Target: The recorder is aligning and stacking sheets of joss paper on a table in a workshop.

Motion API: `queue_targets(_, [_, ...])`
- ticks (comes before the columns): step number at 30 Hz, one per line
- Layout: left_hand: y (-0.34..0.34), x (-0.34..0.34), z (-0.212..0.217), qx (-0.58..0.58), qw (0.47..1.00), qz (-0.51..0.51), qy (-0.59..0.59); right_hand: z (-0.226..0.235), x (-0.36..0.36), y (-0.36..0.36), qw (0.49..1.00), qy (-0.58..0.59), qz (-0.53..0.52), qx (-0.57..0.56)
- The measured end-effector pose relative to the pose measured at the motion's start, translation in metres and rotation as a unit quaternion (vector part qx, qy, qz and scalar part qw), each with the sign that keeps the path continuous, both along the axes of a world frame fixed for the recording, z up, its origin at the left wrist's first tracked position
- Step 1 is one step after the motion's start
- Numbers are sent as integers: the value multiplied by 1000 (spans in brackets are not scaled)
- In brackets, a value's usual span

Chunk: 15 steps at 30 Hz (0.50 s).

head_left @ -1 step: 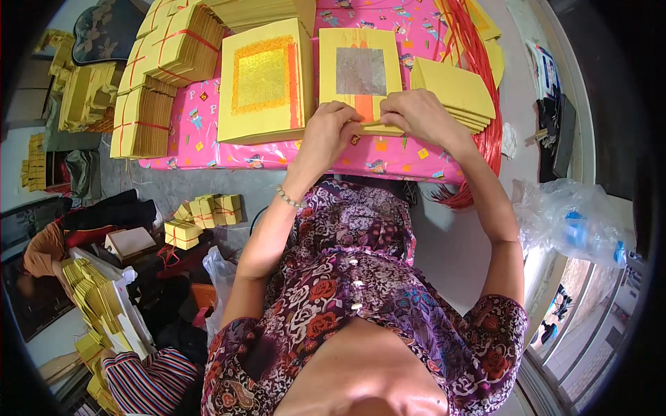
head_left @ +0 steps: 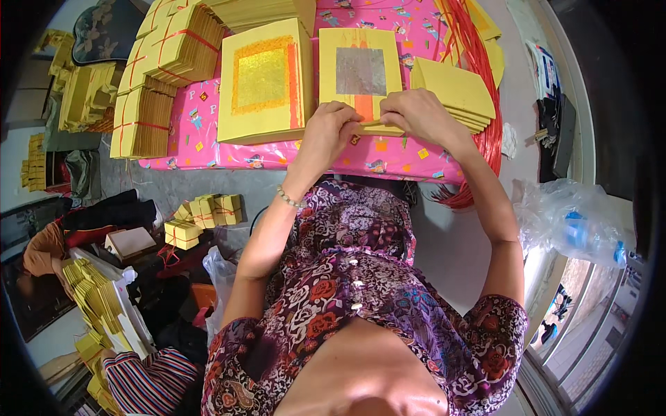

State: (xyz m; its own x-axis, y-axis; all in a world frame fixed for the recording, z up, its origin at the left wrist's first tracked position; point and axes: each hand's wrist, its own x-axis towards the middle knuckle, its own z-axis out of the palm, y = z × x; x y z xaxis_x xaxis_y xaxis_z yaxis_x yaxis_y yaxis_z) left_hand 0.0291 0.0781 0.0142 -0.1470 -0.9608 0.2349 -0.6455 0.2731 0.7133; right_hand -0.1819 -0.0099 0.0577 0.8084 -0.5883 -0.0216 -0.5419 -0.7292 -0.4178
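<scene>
A yellow paper sheet (head_left: 359,43) with a silver-grey square and an orange band lies in front of me on the pink table. Along its near edge, my left hand (head_left: 330,130) is closed with thumb and fingers pinching the paper. My right hand (head_left: 421,118) pinches the same edge a little to the right, leaving a short gap between the hands. The edge looks curled or folded there, though my fingers partly hide it. Left of the sheet stands a thick stack of yellow paper (head_left: 262,83) with a gold square on top. Folded yellow papers (head_left: 454,93) lie fanned beside my right hand.
Bundles of yellow paper (head_left: 184,48) tied with red string fill the table's left side. Long red strings (head_left: 479,76) hang over its right edge. Smaller tied bundles (head_left: 208,211) sit lower left. A striped sleeve (head_left: 149,381) of another person shows near more yellow paper (head_left: 94,298).
</scene>
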Motion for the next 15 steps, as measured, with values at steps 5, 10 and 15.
queue_targets(5, [-1, 0, -1, -3, 1000, 3, -3, -2, 0, -3, 1000, -11, -8, 5])
queue_targets(10, [-2, 1, -3, -3, 1000, 5, -14, -2, 0, -6, 999, 36, -4, 9])
queue_targets(15, [-2, -2, 1, 0, 1000, 14, -17, -2, -1, -3, 1000, 2, -9, 10])
